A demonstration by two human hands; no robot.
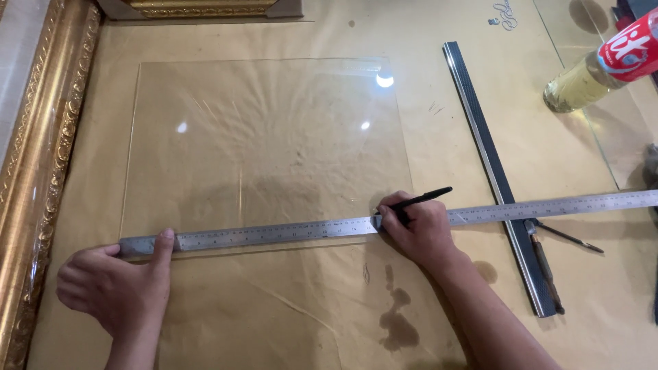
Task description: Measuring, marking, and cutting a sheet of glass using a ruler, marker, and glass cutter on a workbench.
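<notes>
1. A clear plastic bottle lay tilted at the upper right corner of the view, holding pale yellow liquid, with a red label wrapped round its upper part; it rested over a second glass sheet whose edge ran along the right side.
2. A small printed mark in dark ink sat on the brown paper near the top edge, right of centre.
3. A square pane of clear glass lay flat on the brown paper in the middle of the work surface.
4. A long steel ruler lay across the lower edge of that pane, running from the lower left to the far right, where it crossed over a dark straightedge lying nearly upright in the view.
5. The left hand pressed on the ruler's left end: the thumb lay flat on the metal, the other fingers curled loosely beside it, holding nothing.
6. The right hand was closed round a black pen, its tip down at the ruler's upper edge near the pane's lower right corner, its barrel pointing up and right.
7. A gilded ornate frame ran along the left side; another frame lay across the top.
8. A thin tool lay just beside the dark straightedge, below the ruler.
</notes>
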